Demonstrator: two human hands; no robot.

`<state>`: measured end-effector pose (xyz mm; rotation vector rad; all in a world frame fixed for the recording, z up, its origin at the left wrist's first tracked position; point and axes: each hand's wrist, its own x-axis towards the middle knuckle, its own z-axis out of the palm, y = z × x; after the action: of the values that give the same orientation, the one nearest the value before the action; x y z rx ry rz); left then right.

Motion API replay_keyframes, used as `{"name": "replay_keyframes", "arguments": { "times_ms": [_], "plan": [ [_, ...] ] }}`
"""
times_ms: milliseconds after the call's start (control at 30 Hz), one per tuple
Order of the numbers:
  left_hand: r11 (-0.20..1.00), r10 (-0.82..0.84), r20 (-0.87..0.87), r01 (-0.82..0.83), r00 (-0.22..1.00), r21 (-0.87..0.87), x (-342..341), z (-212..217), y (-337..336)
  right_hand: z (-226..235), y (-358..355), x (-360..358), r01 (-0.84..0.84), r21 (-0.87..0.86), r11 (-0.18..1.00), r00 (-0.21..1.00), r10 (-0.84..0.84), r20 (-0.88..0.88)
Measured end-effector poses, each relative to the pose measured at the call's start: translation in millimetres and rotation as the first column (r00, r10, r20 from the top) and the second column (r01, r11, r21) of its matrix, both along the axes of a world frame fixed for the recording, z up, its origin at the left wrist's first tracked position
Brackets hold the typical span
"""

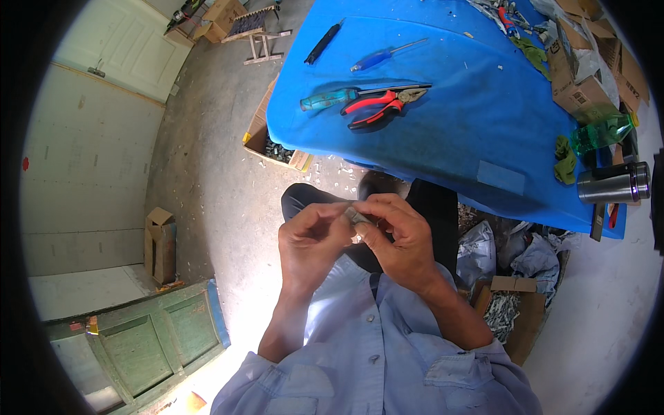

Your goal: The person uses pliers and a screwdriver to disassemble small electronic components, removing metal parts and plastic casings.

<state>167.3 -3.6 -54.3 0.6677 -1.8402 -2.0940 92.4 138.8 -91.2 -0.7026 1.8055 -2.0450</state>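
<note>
Both hands raised in front of the chest, above the lap, well apart from the blue table point(449, 131). Left hand point(311, 238) and right hand point(401, 238) meeting at the fingertips, pinching between them a small pale grey piece point(356, 216). Piece mostly hidden by the fingers; kind and shape too small to tell. Left thumb and forefinger pressed together on its left end, right thumb and forefinger pressed on its right end, other fingers curled in. Not resting on any surface, held in the air only.

Step in hand, as a judgement: fine work on the small piece with bare fingers, perhaps pulling apart, peeling or twisting it; not possible to tell which. No tool in use at this moment.

On the table, near its left edge: a screwdriver with teal handle point(328, 99), and just beside it red-handled pliers point(380, 105), lying across each other at the tips. Further toward the far edge: a blue-handled screwdriver point(384, 57) and a black pen-like tool point(324, 43). At the right edge: a green plastic bottle point(602, 133) lying down, a steel flask point(614, 182) and cardboard boxes point(584, 86).

Next move, likely: a firm, steady pinch on both ends and small opposite motions of the fingers. Risk: the small piece slipping out and falling to the littered floor under the table.
</note>
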Motion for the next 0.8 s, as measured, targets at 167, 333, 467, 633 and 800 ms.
{"name": "replay_keyframes", "arguments": {
  "times_ms": [167,333,467,633,800],
  "plan": [
    [0.996,0.053,-0.001,-0.053,0.999,-0.071,-2.0,-2.0,8.0,1.2,-3.2,-0.6,0.065,-0.043,0.997,0.996,-0.062,0.057],
    [0.977,0.06,-0.093,-0.078,0.994,-0.197,-0.2,-7.9,8.5,14.9,3.1,-5.9,0.017,0.11,0.994,0.998,-0.01,-0.06],
    [0.953,-0.006,-0.151,-0.04,0.988,-0.301,3.4,-8.9,4.3,12.9,1.9,-10.5,0.083,0.097,0.992,0.946,-0.048,-0.322],
    [0.934,-0.006,-0.16,-0.051,0.987,-0.353,11.3,-11.4,7.1,10.1,4.1,-4.0,0.021,0.06,0.998,0.984,-0.01,-0.177],
    [0.879,-0.046,-0.219,-0.064,0.975,-0.472,10.8,-6.7,9.3,12.2,5.3,-0.4,-0.029,-0.026,0.999,0.999,0.029,0.03]
  ]
}}
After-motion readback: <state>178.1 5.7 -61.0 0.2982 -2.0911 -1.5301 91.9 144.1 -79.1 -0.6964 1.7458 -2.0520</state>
